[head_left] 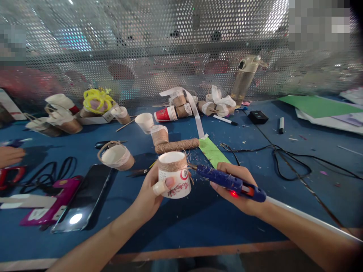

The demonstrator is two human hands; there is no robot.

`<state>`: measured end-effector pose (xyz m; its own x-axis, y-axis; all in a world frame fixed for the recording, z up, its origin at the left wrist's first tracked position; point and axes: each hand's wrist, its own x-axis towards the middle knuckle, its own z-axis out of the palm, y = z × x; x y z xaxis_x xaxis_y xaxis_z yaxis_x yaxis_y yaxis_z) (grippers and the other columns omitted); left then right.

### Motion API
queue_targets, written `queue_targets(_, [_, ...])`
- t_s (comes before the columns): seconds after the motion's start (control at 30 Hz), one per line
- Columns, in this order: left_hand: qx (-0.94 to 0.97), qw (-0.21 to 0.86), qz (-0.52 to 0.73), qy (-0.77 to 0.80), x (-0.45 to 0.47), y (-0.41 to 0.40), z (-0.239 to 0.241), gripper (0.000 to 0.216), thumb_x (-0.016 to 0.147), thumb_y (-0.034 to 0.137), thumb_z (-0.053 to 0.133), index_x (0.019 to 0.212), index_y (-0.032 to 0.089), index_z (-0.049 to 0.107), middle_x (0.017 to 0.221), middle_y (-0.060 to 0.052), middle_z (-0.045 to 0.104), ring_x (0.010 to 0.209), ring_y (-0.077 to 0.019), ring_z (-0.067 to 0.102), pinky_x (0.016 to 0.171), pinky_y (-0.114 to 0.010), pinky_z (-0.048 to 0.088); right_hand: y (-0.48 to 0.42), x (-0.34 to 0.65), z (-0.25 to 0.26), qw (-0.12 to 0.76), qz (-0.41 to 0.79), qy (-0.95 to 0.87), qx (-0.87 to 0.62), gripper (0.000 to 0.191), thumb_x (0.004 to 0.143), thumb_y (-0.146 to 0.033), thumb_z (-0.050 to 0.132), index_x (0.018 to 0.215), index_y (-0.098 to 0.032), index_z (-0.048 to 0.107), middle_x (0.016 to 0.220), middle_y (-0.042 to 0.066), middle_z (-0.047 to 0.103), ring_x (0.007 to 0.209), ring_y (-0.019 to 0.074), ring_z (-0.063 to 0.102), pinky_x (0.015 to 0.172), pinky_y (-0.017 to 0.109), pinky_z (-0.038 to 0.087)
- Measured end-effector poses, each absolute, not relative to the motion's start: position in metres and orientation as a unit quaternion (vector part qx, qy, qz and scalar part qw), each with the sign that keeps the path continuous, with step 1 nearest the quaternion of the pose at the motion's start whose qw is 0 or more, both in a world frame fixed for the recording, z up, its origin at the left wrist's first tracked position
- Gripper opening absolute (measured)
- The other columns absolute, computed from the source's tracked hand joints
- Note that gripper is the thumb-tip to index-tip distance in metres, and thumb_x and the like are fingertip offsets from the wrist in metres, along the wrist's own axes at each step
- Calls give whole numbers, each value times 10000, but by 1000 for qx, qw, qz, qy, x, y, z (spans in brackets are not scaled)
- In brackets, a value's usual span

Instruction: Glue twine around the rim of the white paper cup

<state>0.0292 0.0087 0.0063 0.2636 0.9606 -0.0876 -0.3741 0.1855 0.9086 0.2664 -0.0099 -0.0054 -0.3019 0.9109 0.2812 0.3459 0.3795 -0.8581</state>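
- My left forearm is slanting up from the lower left. My left hand (151, 190) is curling its grip around the paper cup (174, 174), with the thumb lying across the printed front and the fingers hidden behind.
- I am holding the paper cup upright above the desk (198, 223), and a band of twine is circling its rim.
- My right hand (238, 189) is sitting just right of the cup, wrist level, with its grip clenching the blue glue gun (229, 181).
- The gun's nozzle is pointing left and touching the cup's twine band.
- A twine spool (177, 145) is lying just behind the cup, and a green strip (211, 151) is lying behind it to the right.
- A phone (82, 198) is glowing well left of the cup.
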Motion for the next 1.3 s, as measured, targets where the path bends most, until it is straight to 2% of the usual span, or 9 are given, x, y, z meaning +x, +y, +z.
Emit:
queue_targets(0.43, [414,672,473,392,29,10,4,479,646,320,799,1101,217,691,1029,-72,736,888,-260,665,770,-332,539,-8,269,-6,420,350,-712,-441,223,830,-214,623,698,-219,443,650,-42,462,579,120,414,564,268,346])
queue_targets(0.67, [417,676,469,387,28,10,4,485,657,329,804,1116,234,681,1003,-47,734,868,-227,656,770,-308,537,-8,269,-6,414,351,-715,-440,217,835,-207,618,699,-218,450,652,-42,467,578,118,417,564,267,349])
queue_targets(1.3, [409,691,468,369,28,10,4,447,688,317,791,1119,251,688,1035,-30,730,905,-219,663,781,-287,552,-7,271,-8,424,343,-726,-418,233,822,-177,641,711,-212,439,659,-47,455,581,108,401,560,256,339])
